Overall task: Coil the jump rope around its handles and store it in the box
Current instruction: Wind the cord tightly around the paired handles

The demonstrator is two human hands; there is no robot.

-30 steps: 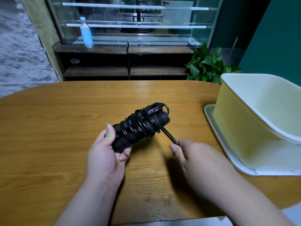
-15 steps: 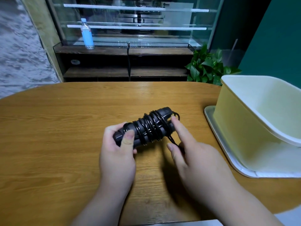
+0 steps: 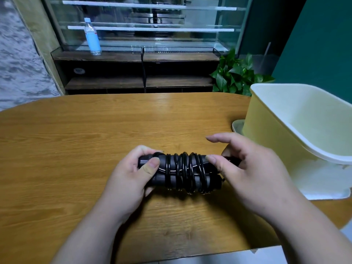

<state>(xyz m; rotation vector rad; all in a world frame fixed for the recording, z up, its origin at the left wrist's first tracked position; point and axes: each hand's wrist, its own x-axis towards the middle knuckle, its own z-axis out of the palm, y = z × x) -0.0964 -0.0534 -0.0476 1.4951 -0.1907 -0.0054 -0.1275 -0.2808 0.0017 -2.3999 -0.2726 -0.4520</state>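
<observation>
Fingers [image 3: 147, 150] of the left hand [image 3: 131, 180] are curled over the left end of the rope [image 3: 182, 172], thumb pressed on its near face. Judged purpose: to clamp the two handles [image 3: 165, 181] side by side so the coils cannot slip. The right hand [image 3: 253, 172] pinches the right end between thumb and lower fingers, the forefinger lifted clear and straight; probably securing the loose tail, though that end is hidden behind the hand. The bundle is held level just above the table [image 3: 76, 149], near centre.

The box [image 3: 266, 134] stands open at the right, tilted on its lid [image 3: 323, 187], near the bundle. Nothing lies between them. Beyond the far edge: a plant [image 3: 234, 77], a cabinet [image 3: 133, 56], a bottle [image 3: 92, 37].
</observation>
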